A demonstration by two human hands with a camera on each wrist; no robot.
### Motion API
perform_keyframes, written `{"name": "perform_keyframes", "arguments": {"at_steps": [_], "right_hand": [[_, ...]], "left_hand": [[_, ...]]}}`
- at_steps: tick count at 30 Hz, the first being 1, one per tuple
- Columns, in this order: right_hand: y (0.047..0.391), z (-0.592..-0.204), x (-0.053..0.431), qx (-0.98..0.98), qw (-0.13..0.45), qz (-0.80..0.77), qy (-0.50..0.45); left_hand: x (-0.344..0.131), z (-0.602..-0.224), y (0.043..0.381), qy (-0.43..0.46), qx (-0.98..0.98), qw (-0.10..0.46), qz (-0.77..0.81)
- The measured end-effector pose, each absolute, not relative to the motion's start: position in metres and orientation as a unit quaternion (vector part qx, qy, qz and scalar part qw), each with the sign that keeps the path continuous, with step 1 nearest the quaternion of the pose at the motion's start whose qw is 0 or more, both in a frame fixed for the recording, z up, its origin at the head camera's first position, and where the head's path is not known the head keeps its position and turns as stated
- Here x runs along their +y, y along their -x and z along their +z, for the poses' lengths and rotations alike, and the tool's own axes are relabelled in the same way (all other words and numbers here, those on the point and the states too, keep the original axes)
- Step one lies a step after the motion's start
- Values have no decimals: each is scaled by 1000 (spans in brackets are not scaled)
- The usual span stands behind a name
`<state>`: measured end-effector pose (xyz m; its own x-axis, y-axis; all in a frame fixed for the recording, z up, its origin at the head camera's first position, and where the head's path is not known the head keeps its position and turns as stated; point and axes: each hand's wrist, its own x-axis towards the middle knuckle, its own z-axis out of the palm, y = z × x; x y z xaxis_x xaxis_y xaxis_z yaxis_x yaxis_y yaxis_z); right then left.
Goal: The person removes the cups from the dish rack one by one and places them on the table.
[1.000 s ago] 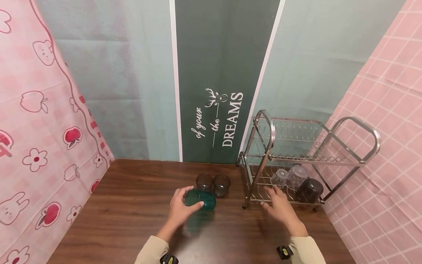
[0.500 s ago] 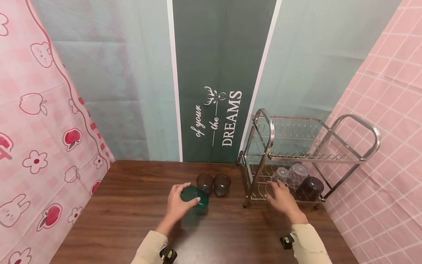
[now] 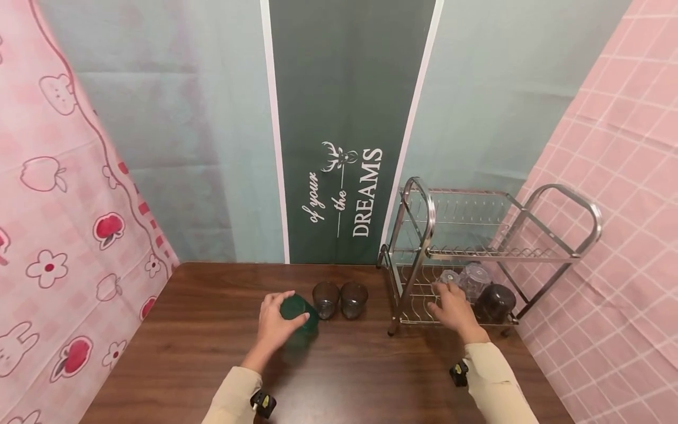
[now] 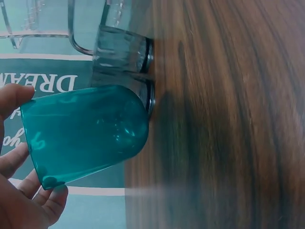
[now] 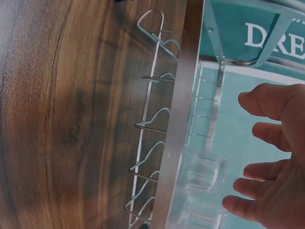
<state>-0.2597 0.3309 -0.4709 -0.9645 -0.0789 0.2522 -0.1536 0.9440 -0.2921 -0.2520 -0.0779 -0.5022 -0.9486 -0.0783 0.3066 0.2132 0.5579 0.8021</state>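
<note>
My left hand holds a teal see-through cup by its rim, thumb on one side and fingers on the other. In the left wrist view the cup is tilted, with its rounded base toward the tabletop; whether it touches the wood I cannot tell. Two smoky dark glasses stand side by side just right of it. My right hand is at the front of a metal dish rack. Its fingers are spread and hold nothing, near a small clear glass on the lower tier.
A larger clear glass and a dark cup sit upside down on the rack's lower tier. The brown wooden table runs back to a hanging cloth. Pink cloths flank both sides.
My left hand has drawn the teal cup leftward, away from the two smoky glasses, and tipped it more upright. The right hand has moved slightly farther over the rack's lower tier.
</note>
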Motion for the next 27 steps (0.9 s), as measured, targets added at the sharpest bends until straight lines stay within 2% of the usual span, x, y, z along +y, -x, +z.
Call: {"name": "perform_keyframes", "arguments": {"at_steps": [5,12,27], "right_hand": [[270,-478,335,-980,116,153,-50],[282,-479,343,-978,141,147,-39],[302,-471,351,-986,107,127,-7]], "left_hand": [[-80,-506,260,38,-876,154,-454],[-77,-506,271,41,-882,155,-443],[-73,-512,285,36,-889,160,-428]]}}
